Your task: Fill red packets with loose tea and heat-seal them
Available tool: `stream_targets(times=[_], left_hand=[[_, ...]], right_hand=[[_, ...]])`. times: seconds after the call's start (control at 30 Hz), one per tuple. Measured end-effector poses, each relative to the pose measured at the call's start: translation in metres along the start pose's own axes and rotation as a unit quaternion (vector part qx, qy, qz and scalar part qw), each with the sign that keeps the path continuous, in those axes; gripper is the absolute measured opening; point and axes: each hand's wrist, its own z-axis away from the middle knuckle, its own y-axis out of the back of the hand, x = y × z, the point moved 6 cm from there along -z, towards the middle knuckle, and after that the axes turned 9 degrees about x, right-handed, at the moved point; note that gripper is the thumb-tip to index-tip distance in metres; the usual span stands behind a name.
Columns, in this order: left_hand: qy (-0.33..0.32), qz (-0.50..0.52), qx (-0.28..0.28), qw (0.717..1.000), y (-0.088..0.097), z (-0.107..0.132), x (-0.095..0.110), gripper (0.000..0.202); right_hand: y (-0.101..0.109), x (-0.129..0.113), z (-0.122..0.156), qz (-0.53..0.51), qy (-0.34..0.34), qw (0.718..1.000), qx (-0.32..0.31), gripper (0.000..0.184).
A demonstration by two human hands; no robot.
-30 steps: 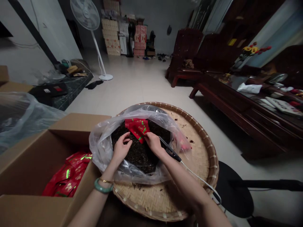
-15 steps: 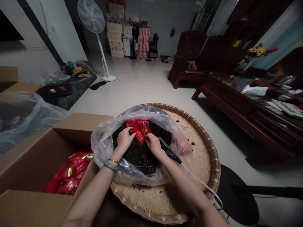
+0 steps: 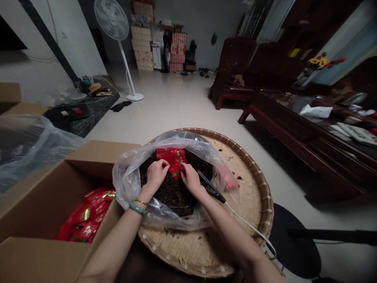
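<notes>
My left hand, with a green bangle and a thin gold bracelet on its wrist, is closed in a pinch at the left edge of a red packet. At the opposite edge, the fingers of my right hand are pinched on the same packet. It has green and gold print and lies over dark dried leaves, which look like tea, in a clear plastic bag. Beside my right hand rests a black sealing tool like a hair straightener, with a white cord. What lies between my fingertips is partly hidden.
The bag sits on a round woven bamboo tray with scattered leaves. On the left, a cardboard box holds several red packets. A black round stand base is at right. Farther off are a white fan and wooden furniture.
My left thumb and forefinger have come closer together at the packet's edge. My right hand stays nearly in place, and the view has shifted slightly.
</notes>
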Motion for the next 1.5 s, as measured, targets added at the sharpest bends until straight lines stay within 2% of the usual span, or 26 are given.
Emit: stream_targets(times=[0.1,0.17,0.23,0.3,0.37,0.43,0.5,0.57,0.73,0.83,0.93,1.0,1.2,1.27,1.4,1.5], left_hand=[[-0.055,0.063,0.015,0.996,0.012,0.001,0.015,0.008],[-0.076,0.100,0.023,0.992,0.021,0.003,0.025,0.008],[-0.071,0.136,0.031,0.988,0.029,0.005,0.033,0.007],[-0.046,0.183,0.041,0.981,0.035,0.008,0.037,0.006],[-0.012,0.245,0.030,0.969,0.036,0.012,0.037,0.021],[0.023,0.292,-0.005,0.956,0.030,0.017,0.035,0.033],[0.052,0.304,-0.034,0.951,0.021,0.023,0.030,0.025],[0.080,0.302,-0.040,0.949,0.014,0.029,0.024,0.017],[0.142,0.359,-0.060,0.921,0.004,0.045,0.023,0.024],[0.134,0.343,-0.054,0.928,0.008,0.049,0.028,0.022],[0.076,0.281,-0.035,0.956,0.018,0.050,0.033,0.018],[0.037,0.247,-0.028,0.968,0.023,0.051,0.035,0.017],[-0.028,0.230,-0.005,0.973,0.026,0.056,0.034,0.013],[-0.017,0.235,-0.011,0.972,0.023,0.057,0.029,0.015],[0.068,0.264,-0.049,0.961,0.010,0.060,0.015,0.025],[0.100,0.278,-0.066,0.953,0.005,0.063,0.009,0.021]], right_hand=[[0.022,-0.022,-0.005,0.021,0.078,0.995,0.054,0.047],[0.032,-0.037,-0.008,0.010,0.146,0.987,0.059,0.039],[0.039,-0.045,-0.012,-0.024,0.178,0.982,0.056,0.032],[0.047,-0.046,-0.015,-0.080,0.168,0.980,0.067,0.027],[0.056,-0.043,-0.017,-0.147,0.121,0.977,0.091,0.024],[0.065,-0.037,-0.016,-0.200,0.058,0.971,0.117,0.021],[0.071,-0.035,-0.011,-0.220,0.020,0.967,0.128,0.022],[0.075,-0.037,-0.006,-0.211,0.035,0.969,0.126,0.025],[0.080,-0.045,0.008,-0.131,0.107,0.978,0.123,0.028],[0.083,-0.045,0.009,-0.132,0.090,0.980,0.122,0.022],[0.086,-0.043,0.007,-0.140,0.052,0.982,0.112,0.013],[0.088,-0.043,0.006,-0.131,0.050,0.985,0.100,0.012],[0.087,-0.035,0.008,-0.080,0.053,0.993,0.063,0.011],[0.087,-0.034,0.010,-0.080,0.059,0.994,0.054,0.013],[0.091,-0.040,0.016,-0.106,0.101,0.987,0.068,0.013],[0.091,-0.044,0.021,-0.112,0.134,0.983,0.060,0.013]])
